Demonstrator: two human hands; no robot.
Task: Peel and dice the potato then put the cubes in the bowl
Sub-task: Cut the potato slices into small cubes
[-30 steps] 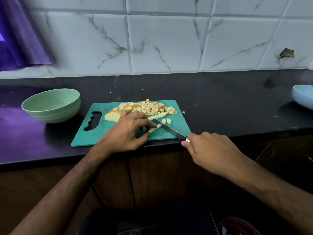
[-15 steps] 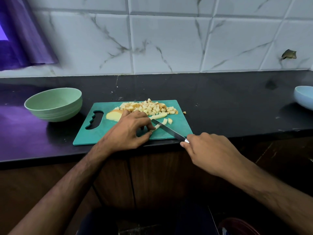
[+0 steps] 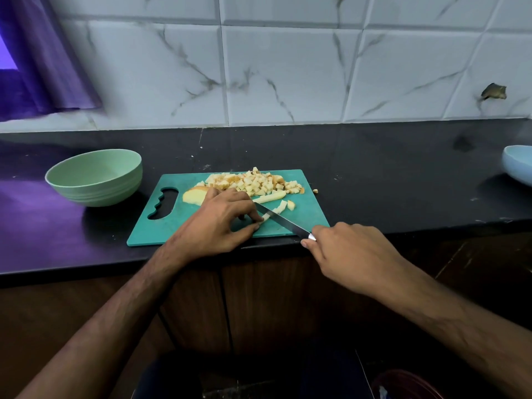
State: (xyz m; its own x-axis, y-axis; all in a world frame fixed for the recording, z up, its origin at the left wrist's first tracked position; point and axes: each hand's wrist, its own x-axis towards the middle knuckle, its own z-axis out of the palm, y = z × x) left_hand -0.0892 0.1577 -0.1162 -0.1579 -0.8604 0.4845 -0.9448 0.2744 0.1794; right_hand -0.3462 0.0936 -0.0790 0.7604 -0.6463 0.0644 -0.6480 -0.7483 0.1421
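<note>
A teal cutting board (image 3: 172, 226) lies at the counter's front edge. A heap of pale potato cubes (image 3: 256, 182) sits along its far side, with a potato slice (image 3: 193, 195) to the left and a long strip (image 3: 270, 197) beside two loose pieces (image 3: 283, 205). My left hand (image 3: 218, 223) pinches a thin potato strip (image 3: 266, 217) against the board. My right hand (image 3: 354, 254) grips the handle of a knife (image 3: 279, 218), whose blade lies across that strip next to my left fingertips. An empty green bowl (image 3: 95, 175) stands left of the board.
A light blue bowl (image 3: 518, 165) sits at the counter's far right edge. One stray cube (image 3: 315, 191) lies on the black counter (image 3: 388, 180) just off the board. A tiled wall runs behind, with a purple curtain (image 3: 43, 59) at the upper left.
The strip under my left fingers has grown shorter as the knife sliced it. Both hands stay in nearly the same place on the board.
</note>
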